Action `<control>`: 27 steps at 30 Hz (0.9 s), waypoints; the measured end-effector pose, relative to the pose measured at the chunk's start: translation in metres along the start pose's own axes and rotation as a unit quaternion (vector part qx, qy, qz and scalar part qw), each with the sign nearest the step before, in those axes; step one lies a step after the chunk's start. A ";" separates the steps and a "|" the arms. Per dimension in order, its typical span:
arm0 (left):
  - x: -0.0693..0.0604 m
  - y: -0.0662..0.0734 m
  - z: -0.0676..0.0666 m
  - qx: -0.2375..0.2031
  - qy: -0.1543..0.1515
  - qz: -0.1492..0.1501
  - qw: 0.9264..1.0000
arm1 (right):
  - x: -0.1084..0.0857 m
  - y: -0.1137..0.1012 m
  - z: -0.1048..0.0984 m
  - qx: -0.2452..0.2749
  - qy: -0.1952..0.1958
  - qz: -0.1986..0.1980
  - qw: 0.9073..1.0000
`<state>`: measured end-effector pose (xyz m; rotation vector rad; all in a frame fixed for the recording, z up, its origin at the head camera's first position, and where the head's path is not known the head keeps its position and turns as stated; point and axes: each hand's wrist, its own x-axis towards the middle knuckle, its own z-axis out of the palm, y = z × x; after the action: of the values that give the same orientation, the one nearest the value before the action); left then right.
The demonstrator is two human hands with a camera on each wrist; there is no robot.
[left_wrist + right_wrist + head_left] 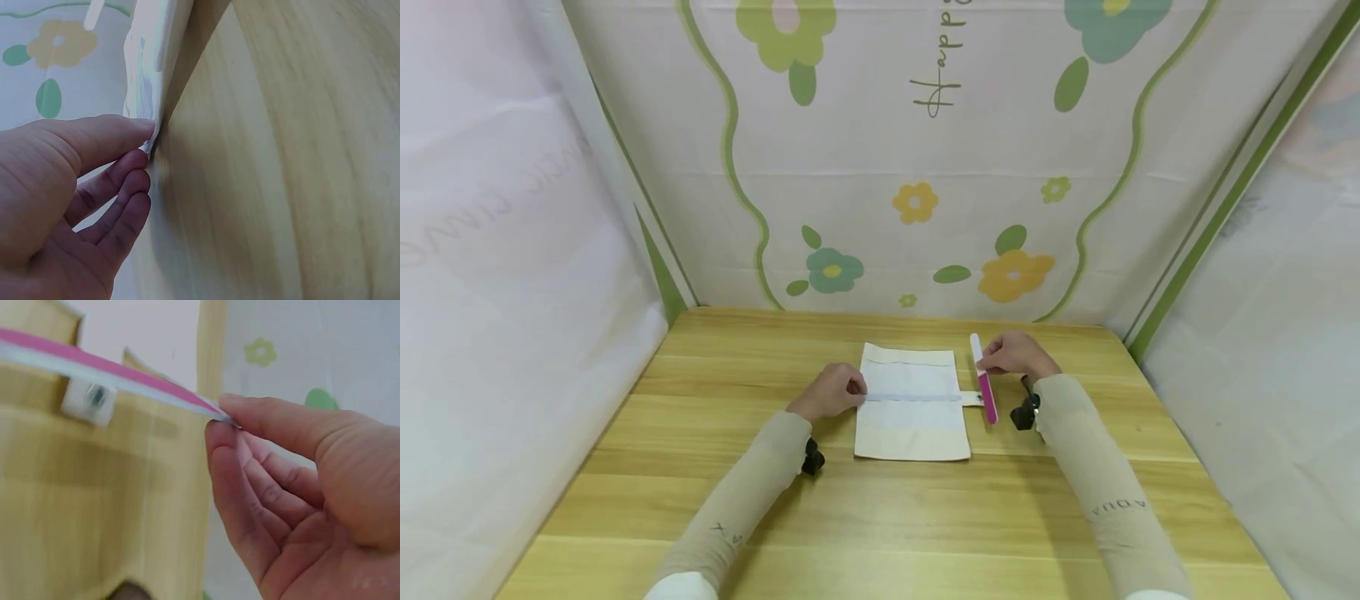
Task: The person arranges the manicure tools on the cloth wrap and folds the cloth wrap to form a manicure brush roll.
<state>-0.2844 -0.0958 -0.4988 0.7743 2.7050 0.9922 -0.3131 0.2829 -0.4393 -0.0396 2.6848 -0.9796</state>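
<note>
An opened-out, cream fabric pouch (913,443) lies flat on the table, with a pale inner panel and a snap tab (972,399) sticking out to the right. My left hand (833,392) pinches the pouch's left edge between thumb and fingertips; the left wrist view shows that edge (164,56) side-on. Thumb and forefinger of my right hand (1017,353) pinch a slim nail file (987,400), half white and half pink, near its middle. The file is held over the tab's end, to the right of the pouch. In the right wrist view the tab's snap (97,397) shows behind it.
Everything rests on a wood-grain table (880,525). Behind it hangs a floral-patterned white cloth (865,150), with more cloth walls at left (512,333) and right (1262,358). Small black wrist cameras hang below both sleeves.
</note>
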 end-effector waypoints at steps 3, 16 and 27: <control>-0.001 -0.001 0.001 -0.005 0.004 0.002 1.000 | 0.004 -0.019 0.005 0.024 -0.001 -0.005 1.000; 0.000 0.001 0.001 -0.010 0.005 -0.016 1.000 | 0.038 -0.100 0.049 0.108 0.007 -0.057 0.992; 0.001 -0.001 0.001 -0.007 0.010 -0.012 1.000 | 0.064 -0.125 0.087 0.230 0.037 -0.107 0.967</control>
<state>-0.2857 -0.0956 -0.4999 0.7311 2.7155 1.0171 -0.3597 0.1247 -0.4398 -0.2029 2.4839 -1.6772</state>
